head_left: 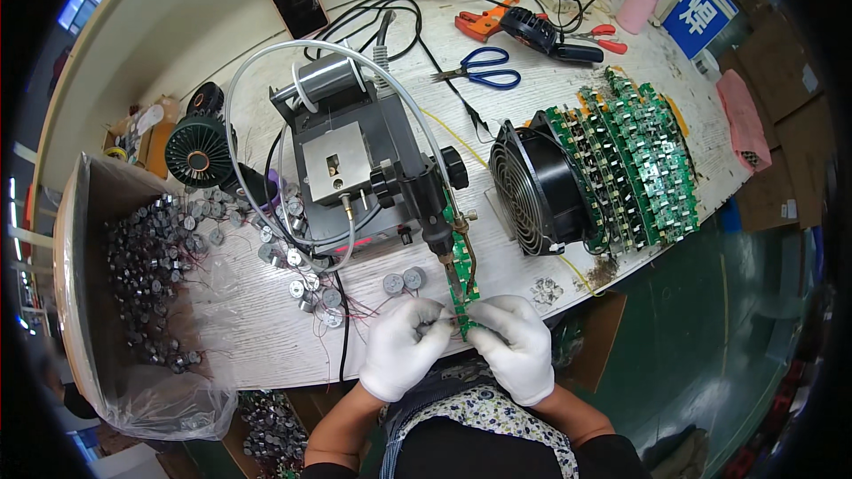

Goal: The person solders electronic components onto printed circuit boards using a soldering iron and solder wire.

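Note:
Both my hands wear white gloves and meet at the table's near edge, under the tip of a soldering machine (435,226). A narrow green circuit board strip (462,270) runs lengthwise beneath that tip. My right hand (515,346) pinches the near end of the strip between thumb and fingers. On the strip's left side my left hand (404,350) is closed with its fingertips close to the board; what it grips is too small to make out. Two small round motors (404,281) lie just beyond my left hand. Thin red wires trail from other motors (330,297) further left.
A black fan (541,186) stands to the right, beside stacked green circuit boards (639,160). Scissors (488,68), orange-handled pliers (484,22) and cables lie at the back. A box (80,302) of motors is at left, near a small green fan (200,151).

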`<state>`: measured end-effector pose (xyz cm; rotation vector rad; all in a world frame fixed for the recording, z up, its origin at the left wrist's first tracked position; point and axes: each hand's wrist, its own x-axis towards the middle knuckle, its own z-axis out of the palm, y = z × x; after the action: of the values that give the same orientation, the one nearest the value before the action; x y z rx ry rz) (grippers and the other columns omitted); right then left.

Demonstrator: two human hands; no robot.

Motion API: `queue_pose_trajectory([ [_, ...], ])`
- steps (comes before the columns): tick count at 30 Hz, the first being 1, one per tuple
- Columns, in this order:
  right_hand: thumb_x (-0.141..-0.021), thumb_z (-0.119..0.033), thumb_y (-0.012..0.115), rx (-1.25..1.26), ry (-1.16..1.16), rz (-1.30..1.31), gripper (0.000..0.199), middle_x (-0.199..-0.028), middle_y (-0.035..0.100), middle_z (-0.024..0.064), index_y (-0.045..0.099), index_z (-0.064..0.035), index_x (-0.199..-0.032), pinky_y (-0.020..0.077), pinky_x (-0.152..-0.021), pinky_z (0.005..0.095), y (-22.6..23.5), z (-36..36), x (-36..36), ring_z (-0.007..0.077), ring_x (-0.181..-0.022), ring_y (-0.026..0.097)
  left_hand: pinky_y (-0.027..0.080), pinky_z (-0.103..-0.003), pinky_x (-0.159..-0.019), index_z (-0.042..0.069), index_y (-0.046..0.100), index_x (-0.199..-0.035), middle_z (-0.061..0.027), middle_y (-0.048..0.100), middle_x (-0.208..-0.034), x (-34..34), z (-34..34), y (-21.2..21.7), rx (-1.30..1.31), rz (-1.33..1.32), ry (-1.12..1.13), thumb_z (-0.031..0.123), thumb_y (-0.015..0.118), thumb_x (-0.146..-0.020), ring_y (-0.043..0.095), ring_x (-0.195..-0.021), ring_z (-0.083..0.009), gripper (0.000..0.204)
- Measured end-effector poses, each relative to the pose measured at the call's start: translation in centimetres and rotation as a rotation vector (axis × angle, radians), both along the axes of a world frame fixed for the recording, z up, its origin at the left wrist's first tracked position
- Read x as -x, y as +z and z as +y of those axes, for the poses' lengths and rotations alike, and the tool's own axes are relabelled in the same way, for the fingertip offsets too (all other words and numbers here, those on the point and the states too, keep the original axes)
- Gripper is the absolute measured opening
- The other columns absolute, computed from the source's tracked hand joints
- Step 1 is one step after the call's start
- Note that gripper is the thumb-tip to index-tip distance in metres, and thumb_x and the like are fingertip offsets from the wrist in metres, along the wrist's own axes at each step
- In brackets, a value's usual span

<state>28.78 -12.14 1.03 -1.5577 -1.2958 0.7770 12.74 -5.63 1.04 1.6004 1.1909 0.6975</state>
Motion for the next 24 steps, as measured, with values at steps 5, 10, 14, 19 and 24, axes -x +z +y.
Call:
queue_pose_trajectory([
  [5,-0.077,-0.003,0.071,0.002,-0.052,0.002,0.028,-0.094,0.064,0.0120,0.070,-0.0013,-0.105,0.0508,-0.078,0.0321,0.0,-0.1,0.2,0.0247,-0.087,0.064,0.048,-0.025,-0.061,-0.002,0.061,-0.083,-0.0074,0.066,-0.075,-0.2,0.1,0.7,0.077,0.019,0.002,0.006,0.065,-0.086,0.058,-0.065,-0.0098,0.009],
  [10,-0.077,-0.001,0.071,-0.023,-0.007,-0.017,0.029,-0.094,0.064,0.0122,0.070,-0.0010,-0.105,0.0509,-0.078,0.0310,0.0,0.0,0.1,0.0242,-0.087,0.064,0.049,-0.025,-0.064,-0.002,0.061,-0.083,-0.0079,0.067,-0.078,0.0,0.2,0.8,0.076,0.069,-0.026,0.004,0.064,-0.085,0.060,-0.068,-0.0098,0.008],
  [14,-0.077,0.000,0.071,-0.011,-0.001,-0.019,0.029,-0.095,0.064,0.0120,0.070,-0.0007,-0.105,0.0510,-0.078,0.0308,-0.1,-0.1,0.1,0.0237,-0.087,0.064,0.048,-0.028,-0.058,-0.001,0.066,-0.085,-0.0102,0.065,-0.076,0.5,0.3,-0.2,0.149,-0.080,-0.004,0.010,0.068,-0.082,0.060,-0.061,-0.0142,0.011],
  [19,-0.077,0.001,0.070,-0.021,0.005,0.026,0.029,-0.097,0.063,0.0121,0.070,-0.0002,-0.105,0.0509,-0.078,0.0307,-0.1,-0.2,0.1,0.0238,-0.088,0.064,0.048,-0.030,-0.059,0.000,0.067,-0.083,-0.0106,0.063,-0.074,0.4,1.3,0.7,0.024,-0.013,-0.259,0.013,0.071,-0.081,0.060,-0.063,-0.0190,0.014],
  [24,-0.077,0.001,0.070,-0.017,0.005,0.042,0.030,-0.096,0.063,0.0122,0.068,0.0001,-0.107,0.0507,-0.078,0.0306,-0.3,-0.5,0.0,0.0243,-0.089,0.064,0.049,-0.032,-0.062,0.001,0.066,-0.080,-0.0107,0.062,-0.075,0.0,1.1,0.5,0.053,0.018,-0.206,0.015,0.071,-0.079,0.061,-0.066,-0.0211,0.014],
])
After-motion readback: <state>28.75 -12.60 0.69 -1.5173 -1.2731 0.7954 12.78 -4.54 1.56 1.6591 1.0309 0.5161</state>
